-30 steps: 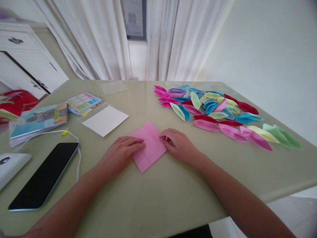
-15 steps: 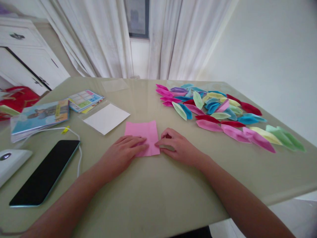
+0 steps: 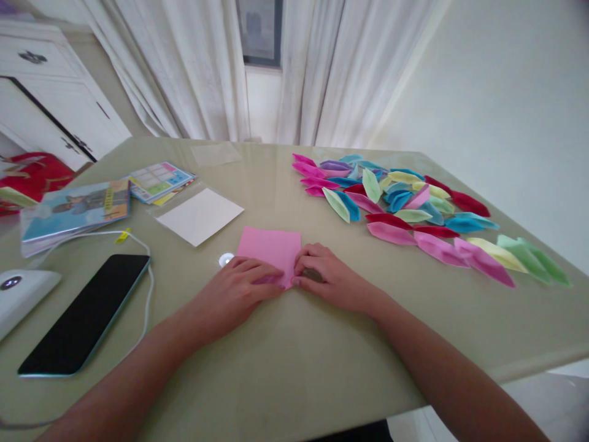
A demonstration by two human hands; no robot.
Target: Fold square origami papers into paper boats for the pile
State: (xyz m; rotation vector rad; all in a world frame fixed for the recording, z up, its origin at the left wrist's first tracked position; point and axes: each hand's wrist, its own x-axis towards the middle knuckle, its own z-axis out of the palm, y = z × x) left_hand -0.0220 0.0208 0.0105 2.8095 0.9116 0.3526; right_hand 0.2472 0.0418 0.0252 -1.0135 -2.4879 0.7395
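Note:
A pink square of paper [image 3: 269, 247] lies on the table in front of me. My left hand [image 3: 246, 279] rests on its lower left part, palm down, the fingers stretched out to the right. At the paper's lower right corner, my right hand [image 3: 319, 273] pinches the edge between thumb and fingers. The near edge of the paper is partly hidden under my fingers. Just behind my left hand a small round white spot [image 3: 226, 259] shows on the table. Several folded paper pieces [image 3: 396, 231] in pink, red, blue, green and yellow spread over the right side.
To the left are a black phone [image 3: 87, 316], a white cable [image 3: 150, 294], a white device [image 3: 27, 294] and booklets [image 3: 78, 212]. A white sheet [image 3: 200, 217] lies behind my left hand. The table [image 3: 294, 380] ends at a near edge.
The pink paper has shifted slightly right and its lower edge is now more covered. My left hand has slid right, closer to my right hand. The round white spot has come into view.

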